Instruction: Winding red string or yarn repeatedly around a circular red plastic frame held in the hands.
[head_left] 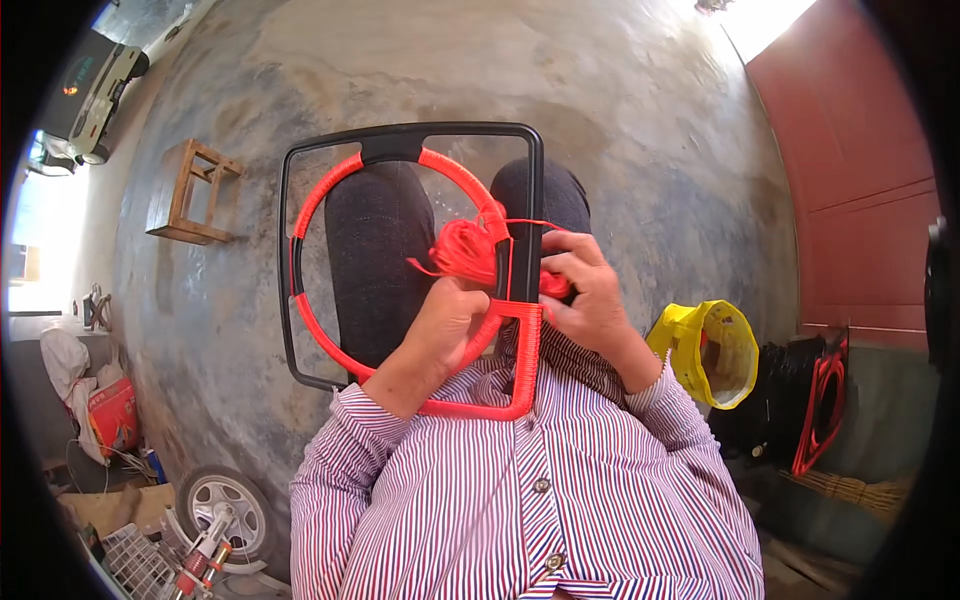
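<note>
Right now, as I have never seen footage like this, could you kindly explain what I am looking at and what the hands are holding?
This is one picture from a wide fisheye camera worn on a person's head, looking down at their own lap, so straight edges bend near the rim. No machine is involved: a seated person in a striped shirt works with two bare hands. Across the knees rests a black frame with a ring inside it, partly wrapped in red cord. The left hand holds a bundle of red cord at the ring. The right hand grips the frame's right bar, where the cord is pulled taut. Around them, on the concrete floor, are a wooden stool, a yellow bag and a wheel.
</note>
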